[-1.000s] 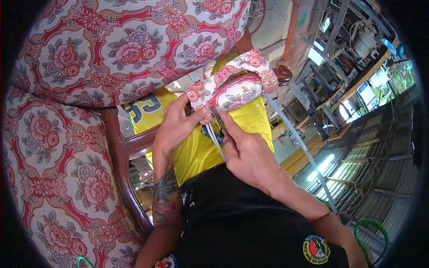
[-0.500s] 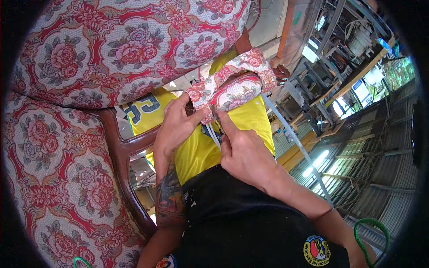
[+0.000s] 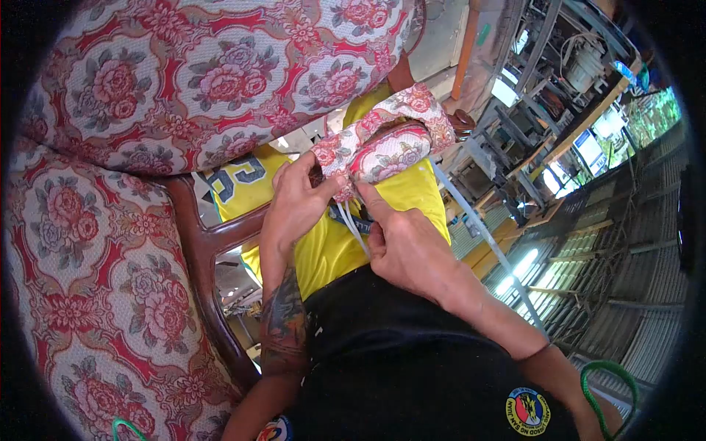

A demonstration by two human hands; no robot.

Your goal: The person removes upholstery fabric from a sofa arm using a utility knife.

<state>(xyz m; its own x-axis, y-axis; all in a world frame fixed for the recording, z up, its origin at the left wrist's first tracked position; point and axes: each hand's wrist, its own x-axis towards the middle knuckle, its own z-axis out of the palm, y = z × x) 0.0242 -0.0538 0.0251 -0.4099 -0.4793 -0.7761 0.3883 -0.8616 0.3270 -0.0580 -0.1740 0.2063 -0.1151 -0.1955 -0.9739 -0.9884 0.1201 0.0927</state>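
Note:
A wooden armrest with a scrolled end (image 3: 462, 123) carries a red and white floral fabric cover (image 3: 434, 121). A raised oval pad (image 3: 397, 153) in the same fabric bulges from it. My left hand (image 3: 294, 202) pinches the cover's near end between thumb and fingers. Close beside it, my right hand (image 3: 412, 239) has its index finger stretched to the fabric's edge and the other fingers curled; I cannot tell what is in them. Thin white strips (image 3: 351, 226) hang below the fabric, between the hands.
Large floral cushions, a backrest (image 3: 220, 81) and a seat (image 3: 110, 294), fill the left side. A brown wooden chair frame (image 3: 235, 231) runs beside them. Yellow cloth (image 3: 323, 253) with printed numerals lies over my lap. Cluttered shelving (image 3: 559, 140) stands at right.
Both hands keep nearly the same place at the fabric's end. My right hand has shifted slightly, and the view has tilted a little.

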